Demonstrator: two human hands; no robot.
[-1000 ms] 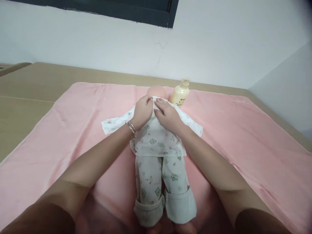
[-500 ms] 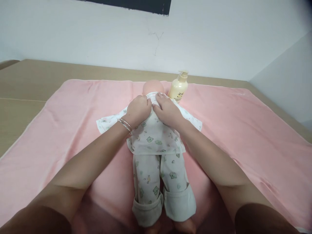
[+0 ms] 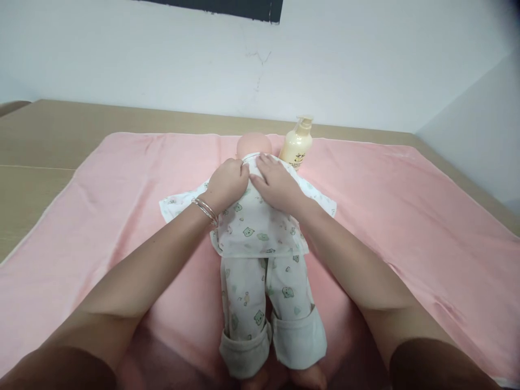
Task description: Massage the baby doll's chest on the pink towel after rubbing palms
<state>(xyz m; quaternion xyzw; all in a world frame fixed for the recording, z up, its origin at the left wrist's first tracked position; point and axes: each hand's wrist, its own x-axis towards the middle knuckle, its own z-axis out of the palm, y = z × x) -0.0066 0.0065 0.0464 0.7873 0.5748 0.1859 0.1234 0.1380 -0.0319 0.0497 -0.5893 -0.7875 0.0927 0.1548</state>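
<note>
A baby doll [image 3: 254, 142] lies stretched out in front of me, head away from me and no facial features showing. It wears a white shirt [image 3: 260, 233] printed with small green animals, and matching trousers [image 3: 246, 295] with turned-up cuffs. Its bare feet peek out below. At the upper left of the shirt, near the collar, my left hand [image 3: 228, 183] is closed with curled fingers on the cloth; the fingertips are partly hidden. My right hand [image 3: 276, 183] rests flat on the upper right of the shirt, fingers extended and slightly apart. Bracelets [image 3: 205, 210] circle my left wrist.
A pale yellow pump bottle [image 3: 297, 145] stands beside the doll's head on the right. Underneath everything spreads a pink cloth [image 3: 130, 179] with some creases, over a wooden table [image 3: 52, 130]. A white wall [image 3: 182, 65] rises behind the table.
Hardly anything differs. The fingers of my right hand lie a little flatter on the shirt, while the doll and my left hand keep their places.
</note>
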